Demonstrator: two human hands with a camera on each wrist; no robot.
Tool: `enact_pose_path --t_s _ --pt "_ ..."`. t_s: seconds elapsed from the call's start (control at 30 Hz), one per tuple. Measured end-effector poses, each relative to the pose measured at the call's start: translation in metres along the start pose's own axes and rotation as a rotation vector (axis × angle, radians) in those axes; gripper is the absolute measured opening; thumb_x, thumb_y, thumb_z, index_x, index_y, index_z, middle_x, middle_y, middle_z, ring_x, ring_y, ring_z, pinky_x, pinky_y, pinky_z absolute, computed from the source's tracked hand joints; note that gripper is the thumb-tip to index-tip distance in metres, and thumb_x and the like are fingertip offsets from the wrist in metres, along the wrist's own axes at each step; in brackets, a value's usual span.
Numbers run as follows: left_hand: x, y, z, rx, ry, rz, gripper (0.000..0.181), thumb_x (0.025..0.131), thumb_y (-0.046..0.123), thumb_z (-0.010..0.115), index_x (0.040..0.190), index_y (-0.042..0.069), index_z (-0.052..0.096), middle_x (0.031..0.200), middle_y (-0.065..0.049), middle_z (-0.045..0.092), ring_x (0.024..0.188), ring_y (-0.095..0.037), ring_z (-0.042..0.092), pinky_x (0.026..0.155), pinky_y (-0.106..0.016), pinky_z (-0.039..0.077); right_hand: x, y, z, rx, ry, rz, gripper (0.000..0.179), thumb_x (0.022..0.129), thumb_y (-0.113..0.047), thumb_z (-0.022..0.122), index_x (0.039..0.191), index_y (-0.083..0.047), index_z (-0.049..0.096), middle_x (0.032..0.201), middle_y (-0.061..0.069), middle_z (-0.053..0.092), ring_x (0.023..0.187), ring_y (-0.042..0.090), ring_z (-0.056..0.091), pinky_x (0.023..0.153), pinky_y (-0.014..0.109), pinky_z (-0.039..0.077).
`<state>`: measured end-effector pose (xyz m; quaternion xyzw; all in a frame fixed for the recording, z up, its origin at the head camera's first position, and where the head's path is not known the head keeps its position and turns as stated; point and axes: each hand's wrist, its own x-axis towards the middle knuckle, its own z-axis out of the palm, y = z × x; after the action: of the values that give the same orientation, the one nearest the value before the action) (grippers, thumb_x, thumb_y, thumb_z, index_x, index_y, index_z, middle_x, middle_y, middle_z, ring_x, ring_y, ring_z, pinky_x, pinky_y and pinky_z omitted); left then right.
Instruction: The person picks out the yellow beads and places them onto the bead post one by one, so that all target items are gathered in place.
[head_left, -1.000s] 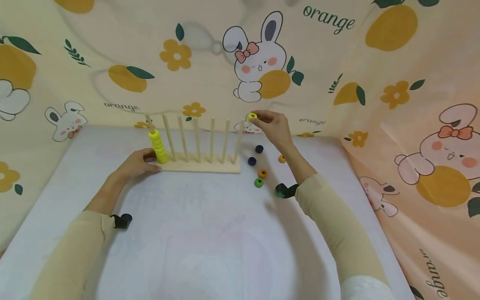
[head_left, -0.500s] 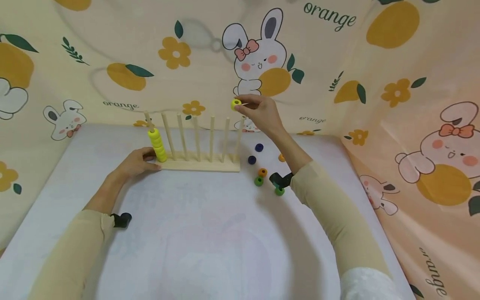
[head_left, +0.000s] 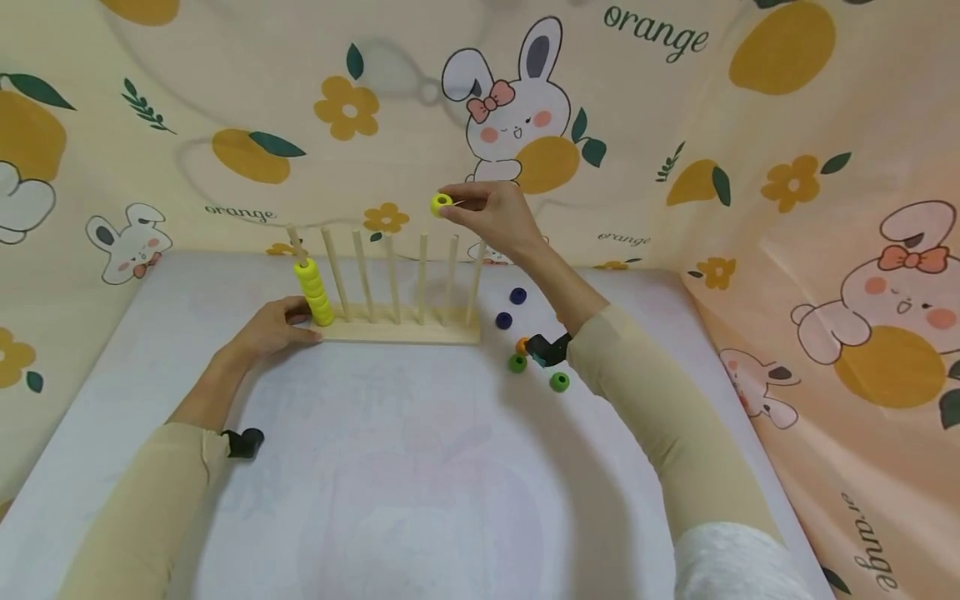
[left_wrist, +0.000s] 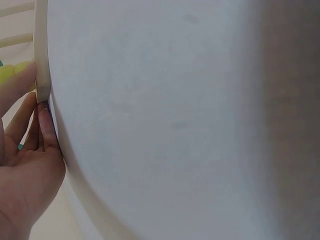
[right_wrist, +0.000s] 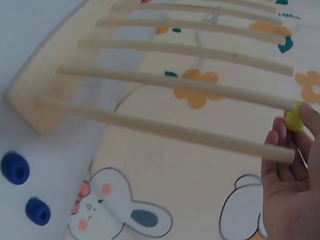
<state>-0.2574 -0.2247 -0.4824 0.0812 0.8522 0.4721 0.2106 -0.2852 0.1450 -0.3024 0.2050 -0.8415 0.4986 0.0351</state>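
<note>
My right hand (head_left: 501, 218) pinches a yellow bead (head_left: 437, 202) between thumb and fingertips, raised above the pegs on the right half of a wooden peg rack (head_left: 397, 334). In the right wrist view that yellow bead (right_wrist: 294, 121) appears beside the peg tips. My left hand (head_left: 272, 332) grips the left end of the rack's base, fingers behind and thumb at the front. A stack of several yellow beads (head_left: 313, 293) sits on the leftmost peg, which leans a little. The other pegs are bare. In the left wrist view, my fingers touch the base's end (left_wrist: 43, 85).
Right of the rack lie two dark blue beads (head_left: 504, 320), two green beads (head_left: 559, 382) and an orange bead (head_left: 521, 345) partly covered by the black wrist camera (head_left: 547, 350). A printed cloth (head_left: 337, 167) stands behind the white table (head_left: 390, 467).
My right hand has carried the yellow bead leftward and slightly up, from the rack's right end to above its pegs. My left hand and the stack have stayed in place.
</note>
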Motion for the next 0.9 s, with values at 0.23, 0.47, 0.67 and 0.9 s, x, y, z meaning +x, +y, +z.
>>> enact_pose_path --t_s 0.23,0.47,0.67,0.9 --pt "-0.001 0.001 0.001 0.003 -0.002 0.001 0.085 0.087 0.014 0.077 0.151 -0.01 0.026 0.152 -0.031 0.033 0.139 -0.044 0.035 0.118 -0.052 0.029 0.009 -0.012 0.014 0.004 -0.03 -0.028 0.03 0.088 -0.023 0.078 0.115 -0.011 0.075 0.108 0.001 0.074 0.09 0.01 0.07 0.083 0.025 0.057" --pt "-0.001 0.003 0.0 0.01 -0.001 0.005 0.086 0.087 0.014 0.077 0.151 -0.011 0.025 0.153 -0.031 0.033 0.139 -0.045 0.035 0.118 -0.053 0.028 0.015 -0.022 0.023 -0.026 -0.075 -0.044 0.03 0.089 -0.025 0.077 0.117 -0.013 0.075 0.109 -0.002 0.073 0.091 0.007 0.069 0.085 0.022 0.056" --pt "0.0 0.003 0.001 0.006 0.0 0.005 0.085 0.087 0.013 0.077 0.151 -0.011 0.026 0.153 -0.031 0.033 0.14 -0.045 0.035 0.118 -0.052 0.028 0.021 -0.034 0.032 -0.038 -0.109 -0.046 0.031 0.089 -0.023 0.076 0.118 -0.012 0.074 0.11 -0.001 0.073 0.091 0.007 0.069 0.084 0.021 0.056" --pt "-0.002 0.003 0.002 0.022 0.002 0.008 0.082 0.088 0.013 0.076 0.15 -0.012 0.026 0.152 -0.032 0.033 0.139 -0.045 0.036 0.118 -0.052 0.029 0.028 -0.042 0.05 -0.051 -0.147 -0.068 0.03 0.09 -0.023 0.076 0.117 -0.012 0.074 0.107 -0.002 0.074 0.092 0.005 0.069 0.083 0.02 0.056"
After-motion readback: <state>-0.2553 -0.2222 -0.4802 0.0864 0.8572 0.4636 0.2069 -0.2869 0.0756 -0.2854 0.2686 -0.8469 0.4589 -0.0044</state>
